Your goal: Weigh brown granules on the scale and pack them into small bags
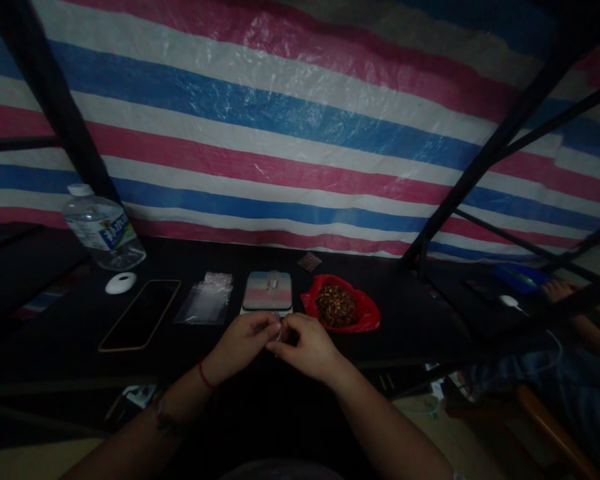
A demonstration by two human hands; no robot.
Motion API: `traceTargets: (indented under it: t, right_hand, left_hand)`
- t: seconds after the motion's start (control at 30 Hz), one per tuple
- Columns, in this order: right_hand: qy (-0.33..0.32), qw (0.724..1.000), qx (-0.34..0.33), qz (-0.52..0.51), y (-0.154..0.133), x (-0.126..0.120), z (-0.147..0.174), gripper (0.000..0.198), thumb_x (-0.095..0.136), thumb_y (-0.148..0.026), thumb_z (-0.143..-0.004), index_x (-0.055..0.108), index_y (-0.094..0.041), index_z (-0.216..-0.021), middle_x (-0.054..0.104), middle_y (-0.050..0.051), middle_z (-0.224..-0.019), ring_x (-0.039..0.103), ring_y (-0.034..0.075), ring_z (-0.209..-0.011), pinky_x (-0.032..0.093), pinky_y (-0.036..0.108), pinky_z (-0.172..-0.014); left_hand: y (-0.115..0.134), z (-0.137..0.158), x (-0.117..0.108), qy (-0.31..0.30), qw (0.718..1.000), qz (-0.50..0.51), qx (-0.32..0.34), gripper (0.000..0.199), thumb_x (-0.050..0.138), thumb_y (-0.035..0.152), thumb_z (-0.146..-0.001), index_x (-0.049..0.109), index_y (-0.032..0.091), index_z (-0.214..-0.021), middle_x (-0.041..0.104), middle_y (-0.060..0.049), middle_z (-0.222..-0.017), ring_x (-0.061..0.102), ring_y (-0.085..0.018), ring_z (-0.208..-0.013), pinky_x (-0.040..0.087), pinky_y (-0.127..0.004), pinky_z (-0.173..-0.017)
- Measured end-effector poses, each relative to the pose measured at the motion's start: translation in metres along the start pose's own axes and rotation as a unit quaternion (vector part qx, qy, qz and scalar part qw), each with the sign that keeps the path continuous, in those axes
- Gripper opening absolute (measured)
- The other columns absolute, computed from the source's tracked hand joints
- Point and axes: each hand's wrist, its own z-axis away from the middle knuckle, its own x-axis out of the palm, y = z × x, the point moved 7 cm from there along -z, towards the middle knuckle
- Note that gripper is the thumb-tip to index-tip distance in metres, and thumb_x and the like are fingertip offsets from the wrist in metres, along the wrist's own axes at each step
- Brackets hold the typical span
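My left hand and my right hand meet in front of a small scale, fingers pinched together. Between the fingertips shows a bit of clear plastic bag, mostly hidden by the fingers. On the scale's shiny plate lies a small pale piece, too small to name. Right of the scale is an open red plastic bag holding a heap of brown dried bits. To the left are several flat clear zip bags. A filled small bag lies behind the red bag.
A phone, a white rounded object and a large clear bottle stand at the left of the black table. Striped sheeting hangs behind, between dark metal posts. At far right is another person's hand by a blue object.
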Motion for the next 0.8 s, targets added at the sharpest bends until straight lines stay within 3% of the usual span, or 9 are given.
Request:
traceTargets:
  t: [0.2, 0.3, 0.43, 0.57, 0.7, 0.8]
  right_hand:
    - [-0.055, 0.997, -0.003, -0.055, 0.006, 0.007, -0.002, 0.013, 0.059, -0.020, -0.078, 0.062, -0.017, -0.065, 0.060, -0.002, -0.063, 0.053, 0.011, -0.059, 0.037, 0.021, -0.057]
    - [-0.093, 0.990, -0.004, -0.109, 0.011, 0.008, -0.003, 0.018, 0.054, -0.023, -0.083, 0.066, -0.017, -0.071, 0.061, -0.001, -0.064, 0.051, 0.010, -0.057, 0.036, 0.020, -0.054]
    - [-0.090, 0.988, -0.010, -0.124, 0.014, 0.004, -0.005, 0.028, 0.051, -0.026, -0.086, 0.061, -0.016, -0.062, 0.054, -0.002, -0.059, 0.047, 0.009, -0.055, 0.035, 0.019, -0.054]
    - [-0.072, 0.994, -0.028, -0.075, 0.011, 0.002, -0.005, 0.029, 0.049, -0.022, -0.085, 0.058, -0.017, -0.058, 0.052, -0.003, -0.056, 0.046, 0.009, -0.054, 0.033, 0.020, -0.053]
    - [-0.033, 0.996, -0.078, 0.027, -0.001, 0.000, -0.003, 0.026, 0.049, -0.016, -0.082, 0.054, -0.018, -0.057, 0.052, -0.002, -0.058, 0.048, 0.011, -0.058, 0.035, 0.023, -0.060]
    - [0.015, 0.990, -0.078, 0.114, -0.001, -0.006, -0.004, 0.023, 0.051, -0.014, -0.078, 0.050, -0.018, -0.055, 0.053, 0.000, -0.059, 0.047, 0.013, -0.062, 0.035, 0.026, -0.064]
  left_hand:
    - [0.001, 0.003, 0.006, -0.026, 0.999, 0.023, -0.016, 0.031, 0.051, 0.041, -0.084, 0.059, 0.016, -0.068, 0.057, 0.001, -0.063, 0.052, -0.012, -0.059, 0.042, -0.023, -0.058]
    - [0.002, 0.004, 0.007, -0.032, 0.999, 0.023, -0.013, 0.032, 0.050, 0.042, -0.085, 0.058, 0.017, -0.068, 0.057, 0.000, -0.062, 0.053, -0.012, -0.060, 0.042, -0.022, -0.058]
    - [0.002, 0.004, 0.005, -0.022, 1.000, 0.007, -0.003, 0.031, 0.050, 0.041, -0.085, 0.059, 0.017, -0.067, 0.057, 0.000, -0.062, 0.053, -0.012, -0.061, 0.042, -0.023, -0.059]
    - [0.001, 0.003, 0.007, -0.018, 1.000, -0.010, -0.012, 0.030, 0.050, 0.038, -0.084, 0.057, 0.017, -0.065, 0.057, 0.000, -0.061, 0.053, -0.012, -0.060, 0.042, -0.023, -0.059]
    - [-0.002, 0.005, 0.010, -0.015, 0.999, -0.007, -0.037, 0.026, 0.047, 0.035, -0.082, 0.055, 0.017, -0.065, 0.056, 0.002, -0.058, 0.054, -0.012, -0.056, 0.041, -0.023, -0.056]
    - [-0.003, 0.006, 0.007, 0.012, 0.998, -0.045, -0.049, 0.020, 0.048, 0.029, -0.076, 0.055, 0.018, -0.062, 0.054, 0.003, -0.055, 0.051, -0.012, -0.053, 0.038, -0.022, -0.053]
